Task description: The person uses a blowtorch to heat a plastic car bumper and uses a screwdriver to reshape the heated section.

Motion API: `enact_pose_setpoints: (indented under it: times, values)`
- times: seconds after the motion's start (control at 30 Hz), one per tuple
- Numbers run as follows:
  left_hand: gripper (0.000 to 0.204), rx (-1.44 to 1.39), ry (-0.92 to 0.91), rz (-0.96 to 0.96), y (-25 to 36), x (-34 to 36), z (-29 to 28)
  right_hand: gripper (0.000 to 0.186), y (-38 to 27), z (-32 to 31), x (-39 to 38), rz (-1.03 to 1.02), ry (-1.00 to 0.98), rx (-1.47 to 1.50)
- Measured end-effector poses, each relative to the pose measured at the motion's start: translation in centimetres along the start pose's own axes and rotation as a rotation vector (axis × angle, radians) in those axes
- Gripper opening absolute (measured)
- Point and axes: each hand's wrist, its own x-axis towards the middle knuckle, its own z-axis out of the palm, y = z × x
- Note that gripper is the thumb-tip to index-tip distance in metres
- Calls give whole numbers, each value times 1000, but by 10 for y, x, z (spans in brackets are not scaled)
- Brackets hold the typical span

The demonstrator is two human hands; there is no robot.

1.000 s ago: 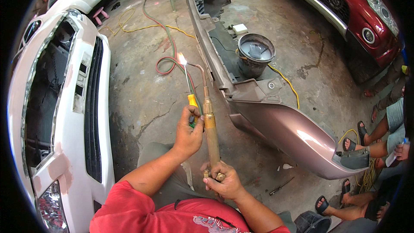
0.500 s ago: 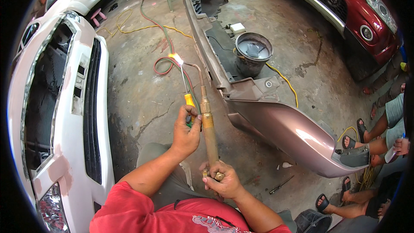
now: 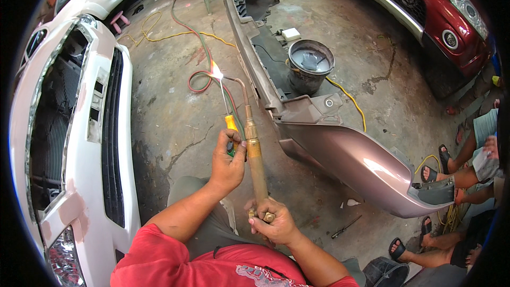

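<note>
My left hand (image 3: pixel 228 160) is closed round the yellow and green handle of a screwdriver (image 3: pixel 231 123), its metal shaft pointing away from me. The shaft's tip sits in a bright flame (image 3: pixel 215 70). That flame comes from the bent copper nozzle of a brass gas torch (image 3: pixel 256 167). My right hand (image 3: pixel 275 222) grips the torch's lower end, with fingers by its valve knobs. A detached mauve-grey car bumper (image 3: pixel 340 151) lies on the floor just to the right of the torch.
A white car front with a bumper (image 3: pixel 119 127) stands close on my left. Beyond the loose bumper is a bucket of water (image 3: pixel 312 66). A dark red car (image 3: pixel 414 16) stands far right. People in sandals (image 3: pixel 397 250) are at the right edge. Red and green hoses (image 3: pixel 201 82) cross the concrete.
The flame looks whiter and more spread at the screwdriver's tip. My hands, the torch and the screwdriver have barely shifted. At the right edge, a bystander's hand has moved.
</note>
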Motion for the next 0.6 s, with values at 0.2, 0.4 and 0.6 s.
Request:
enact_pose_setpoints:
  times: [0.2,0.4,0.6]
  values:
    - [16,-27,1,-18,3,-1,0,25,2,0,0,-10,1,-14]
    - [16,-25,-4,-2,5,0,0,25,0,1,1,-20,0,-31]
    - [16,-26,-6,-21,3,0,-1,25,-1,1,1,-13,-4,-35]
